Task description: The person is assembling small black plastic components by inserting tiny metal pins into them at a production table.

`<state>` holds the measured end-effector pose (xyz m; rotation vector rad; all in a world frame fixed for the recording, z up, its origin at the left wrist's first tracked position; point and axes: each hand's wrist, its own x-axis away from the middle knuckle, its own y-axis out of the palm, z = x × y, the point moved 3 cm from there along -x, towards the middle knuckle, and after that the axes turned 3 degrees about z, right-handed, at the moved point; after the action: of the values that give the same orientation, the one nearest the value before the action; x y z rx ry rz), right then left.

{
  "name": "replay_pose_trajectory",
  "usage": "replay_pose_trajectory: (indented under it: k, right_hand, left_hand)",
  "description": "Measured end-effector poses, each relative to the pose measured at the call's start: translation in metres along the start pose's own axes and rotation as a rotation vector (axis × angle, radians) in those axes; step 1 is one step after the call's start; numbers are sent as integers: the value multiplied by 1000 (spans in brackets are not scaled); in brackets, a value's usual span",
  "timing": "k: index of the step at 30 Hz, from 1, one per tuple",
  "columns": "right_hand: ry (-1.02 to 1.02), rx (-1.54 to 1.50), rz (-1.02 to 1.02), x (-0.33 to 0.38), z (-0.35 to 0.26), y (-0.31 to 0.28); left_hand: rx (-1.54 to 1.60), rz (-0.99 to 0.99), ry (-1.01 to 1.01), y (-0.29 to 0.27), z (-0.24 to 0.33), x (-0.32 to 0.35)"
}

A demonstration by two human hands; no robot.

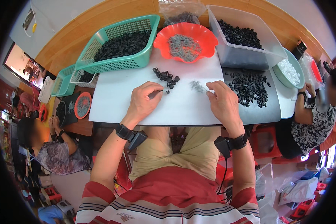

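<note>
My left hand rests over the white work surface, its fingers curled in with thumb and fingertips close together. Something dark shows in that grip, too small to name. Just beyond its fingertips lies a loose group of small round black plastic parts, with one small black piece set apart. My right hand is curled beside a small pile of thin grey pin-like pieces. Its thumb and forefinger come together at the pile's right side; what they pinch, if anything, I cannot make out.
Behind stand a green basket of black parts, a red scalloped bowl of grey pins and a clear bin. Small black parts cover a dark mat at right, near a green bowl. Co-workers sit both sides.
</note>
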<state>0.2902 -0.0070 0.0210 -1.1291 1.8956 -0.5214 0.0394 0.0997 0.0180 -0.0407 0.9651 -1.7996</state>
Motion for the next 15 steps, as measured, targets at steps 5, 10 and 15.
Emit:
replay_pose_trajectory:
  k: [5,10,15]
  right_hand:
    - [1,48,-69,-8,2,10]
    - [6,80,-36,-7,6,16]
    - [35,96,-18,-6,5,20]
  left_hand:
    - [-9,16,-1,1,0,1]
    - [-11,16,2,1,0,0]
    - [-5,39,38,-1,0,0]
